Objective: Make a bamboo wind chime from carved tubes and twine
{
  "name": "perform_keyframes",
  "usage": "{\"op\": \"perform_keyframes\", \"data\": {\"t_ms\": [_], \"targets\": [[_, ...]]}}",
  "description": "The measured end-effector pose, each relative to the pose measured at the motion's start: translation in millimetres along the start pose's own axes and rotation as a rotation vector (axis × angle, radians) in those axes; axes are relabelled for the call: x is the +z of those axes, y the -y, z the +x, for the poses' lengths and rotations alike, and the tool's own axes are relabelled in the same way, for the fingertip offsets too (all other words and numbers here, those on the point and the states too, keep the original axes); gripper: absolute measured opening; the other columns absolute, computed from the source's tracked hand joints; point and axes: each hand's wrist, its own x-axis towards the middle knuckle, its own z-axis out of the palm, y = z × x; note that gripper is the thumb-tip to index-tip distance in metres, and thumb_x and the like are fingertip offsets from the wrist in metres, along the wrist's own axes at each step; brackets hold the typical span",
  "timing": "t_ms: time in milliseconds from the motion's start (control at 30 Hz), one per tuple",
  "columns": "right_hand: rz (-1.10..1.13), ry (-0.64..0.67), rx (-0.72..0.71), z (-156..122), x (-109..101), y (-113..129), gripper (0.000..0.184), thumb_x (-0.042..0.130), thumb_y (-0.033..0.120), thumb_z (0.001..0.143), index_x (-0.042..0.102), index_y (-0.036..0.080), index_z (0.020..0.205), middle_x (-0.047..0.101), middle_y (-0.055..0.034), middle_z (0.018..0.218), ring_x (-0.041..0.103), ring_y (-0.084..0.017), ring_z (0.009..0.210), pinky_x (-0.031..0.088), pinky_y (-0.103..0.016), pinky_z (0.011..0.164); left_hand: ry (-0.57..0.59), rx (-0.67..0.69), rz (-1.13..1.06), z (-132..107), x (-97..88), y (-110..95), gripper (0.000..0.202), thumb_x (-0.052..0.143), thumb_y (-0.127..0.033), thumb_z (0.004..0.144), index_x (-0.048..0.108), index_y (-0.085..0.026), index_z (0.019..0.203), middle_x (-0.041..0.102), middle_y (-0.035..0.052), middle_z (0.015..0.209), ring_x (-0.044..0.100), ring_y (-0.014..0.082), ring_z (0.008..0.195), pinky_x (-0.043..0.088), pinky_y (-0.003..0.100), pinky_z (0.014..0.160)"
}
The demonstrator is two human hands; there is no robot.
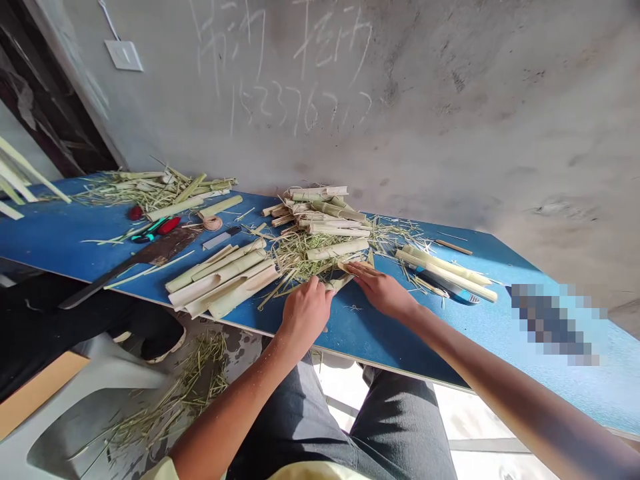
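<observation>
While the left hand (306,310) was curled almost into a fist around one end of a bamboo piece (341,281), the right hand (379,288) lay flatter near its other end, fingers extended and close together; the thumb was hidden, so whether this hand gripped could not be told. The piece, pale and apparently split, lay between the hands, partly covered by fingers; whether it touched the bench (390,341) was unclear. The step in hand was judged to be close two-handed work on this piece, and the next move appeared to call for a steady left hold and even control from the right, since split edges may be sharp. Just beyond the hands spread shavings (300,257), thin, fibrous and straw-green, bearing a smooth rounded length (337,250); farther beyond stood a loose stack (330,212) of trough-shaped pieces. Beside the left hand, split lengths (225,277) lay roughly parallel, some with hollow, cream inner faces upward. Farther left were a roll of brown twine (213,223) and a long flat tool (173,245), its surface dull and rust-brown. To the right of the right hand, two slender lengths (447,265) rested across a dark-and-blue implement (454,291).
</observation>
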Motion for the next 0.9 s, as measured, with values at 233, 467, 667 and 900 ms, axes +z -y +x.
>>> {"op": "perform_keyframes", "data": {"t_ms": [233,467,667,900], "targets": [[0.01,-0.007,0.027,14.7,4.8,2.7,0.052,0.037,0.041,0.112,0.058,0.016,0.152,0.056,-0.011,0.154,0.048,-0.03,0.148,0.046,-0.053,0.123,-0.015,0.003,0.012,-0.9,-0.1,-1.6,0.029,0.057,-0.041,0.107,0.072,-0.016,0.107,0.069,0.0098,0.107,0.072,0.0244,0.1,0.055,0.031,0.08],[0.049,0.013,-0.005,13.4,8.7,7.2,0.047,0.037,0.041,0.112,0.065,0.022,0.144,0.06,-0.0071,0.151,0.052,-0.027,0.146,0.043,-0.05,0.126,-0.02,-0.013,0.007,-0.5,2.6,-0.1,0.029,0.058,-0.043,0.106,0.073,-0.019,0.108,0.069,0.0078,0.106,0.072,0.0215,0.098,0.055,0.029,0.079],[0.032,-0.01,0.055,12.3,8.4,5.5,0.048,0.036,0.04,0.112,0.065,0.021,0.145,0.059,-0.0089,0.151,0.049,-0.028,0.148,0.043,-0.051,0.125,-0.014,-0.015,0.001,-1.3,2.6,0.0,0.029,0.056,-0.042,0.107,0.073,-0.018,0.106,0.069,0.0086,0.104,0.073,0.0232,0.096,0.054,0.031,0.077],[0.04,0.0,0.052,12.2,11.8,14.7,0.049,0.035,0.038,0.112,0.062,0.019,0.149,0.056,-0.0102,0.154,0.046,-0.027,0.15,0.041,-0.05,0.127,-0.012,-0.013,0.002,-2.4,2.7,0.9,0.028,0.055,-0.04,0.107,0.073,-0.019,0.104,0.07,0.0087,0.104,0.072,0.0232,0.097,0.054,0.03,0.078]]}}
